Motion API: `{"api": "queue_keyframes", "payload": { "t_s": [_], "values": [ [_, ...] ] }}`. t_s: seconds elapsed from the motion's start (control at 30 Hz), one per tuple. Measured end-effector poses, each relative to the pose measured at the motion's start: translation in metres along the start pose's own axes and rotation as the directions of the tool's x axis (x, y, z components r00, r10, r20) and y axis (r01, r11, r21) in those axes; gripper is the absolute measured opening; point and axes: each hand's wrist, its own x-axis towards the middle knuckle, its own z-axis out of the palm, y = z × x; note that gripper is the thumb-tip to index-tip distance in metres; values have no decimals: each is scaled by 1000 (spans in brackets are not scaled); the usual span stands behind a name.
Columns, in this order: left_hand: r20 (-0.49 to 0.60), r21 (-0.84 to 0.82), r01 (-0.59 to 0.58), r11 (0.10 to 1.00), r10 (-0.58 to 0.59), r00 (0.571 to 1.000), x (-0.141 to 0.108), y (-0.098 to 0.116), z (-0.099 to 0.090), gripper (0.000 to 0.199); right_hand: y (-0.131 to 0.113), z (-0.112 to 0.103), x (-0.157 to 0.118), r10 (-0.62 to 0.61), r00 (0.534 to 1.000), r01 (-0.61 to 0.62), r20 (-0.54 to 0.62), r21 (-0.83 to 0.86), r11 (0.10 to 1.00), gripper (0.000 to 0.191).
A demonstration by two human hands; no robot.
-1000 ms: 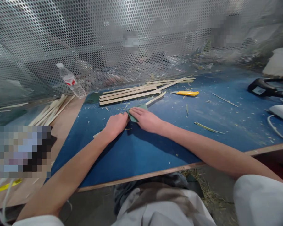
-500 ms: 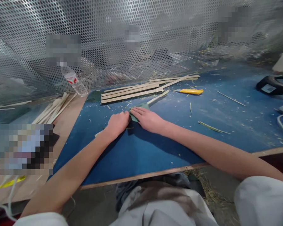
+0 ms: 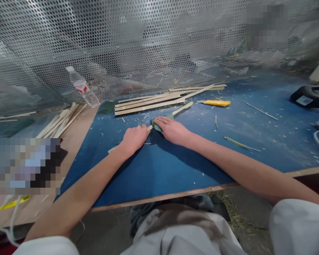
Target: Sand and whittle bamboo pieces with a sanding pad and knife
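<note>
Got my right hand (image 3: pixel 172 130) pressed down flat on a folded green sheet (image 3: pixel 161 121) over the bamboo strip (image 3: pixel 182 108), fingers on top. Left hand (image 3: pixel 134 139) is curled up right next to it, on the blue workboard (image 3: pixel 175 177).

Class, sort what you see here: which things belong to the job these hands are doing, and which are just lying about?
In use: left hand gripping a thin pale bamboo strip; right hand pressing a folded green pad onto it.

Lying about: stacked pale bamboo strips; yellow utility knife; clear plastic water bottle.
</note>
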Motion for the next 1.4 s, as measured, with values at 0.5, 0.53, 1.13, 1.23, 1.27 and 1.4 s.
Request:
{"api": "queue_keyframes", "payload": {
  "t_s": [0.5,0.53,1.13,1.23,1.27,1.4],
  "values": [
    [24,-26,-4,1000,4,1000,5,-4,2,43,27,-4,0,58,998,-60,-32,-53,997,51],
    [23,-30,-5,1000,6,1000,5,-4,2,43,24,-5,0,55,998,-57,-29,-67,996,50],
    [83,-240,-45,970,67,994,19,-28,-4,48,4,1,2,-156,987,157,-27,27,987,64],
    [104,-271,-57,961,88,991,21,-29,-6,50,17,-3,2,-78,997,77,-27,-17,997,60],
    [112,-276,-59,959,93,989,21,-30,-8,50,20,-5,1,-42,999,41,-28,-33,999,59],
    [118,-273,-73,959,109,987,22,-30,-11,48,9,-6,0,-46,999,45,-19,-72,996,55]
  ]
}}
